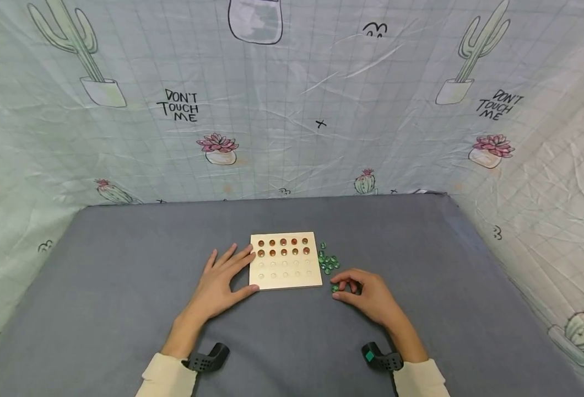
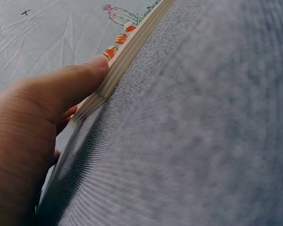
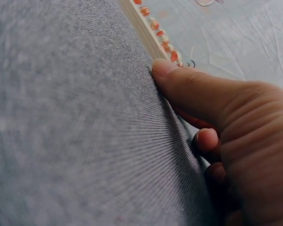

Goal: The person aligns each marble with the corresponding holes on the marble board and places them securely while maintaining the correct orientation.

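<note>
A pale wooden board [image 1: 292, 282] lies flat on the grey cloth, with rows of round hollows. Orange-and-clear glass marbles [image 1: 284, 252] sit in its two far rows; the two near rows show bare wood. My left hand [image 1: 217, 286] rests at the board's left side, fingers spread, fingertips and thumb touching its edge. In the left wrist view the thumb [image 2: 80, 80] lies against the board's side. To the right of the board, my right hand [image 1: 366, 295] pinches a green marble [image 1: 335, 288] between thumb and index finger; the right wrist view hides this marble.
A loose cluster of several green marbles [image 1: 328, 262] lies against the board's right side, just beyond my right hand. The grey cloth [image 1: 123, 264] covers the table. Printed fabric [image 1: 282, 110] hangs behind it and along both sides.
</note>
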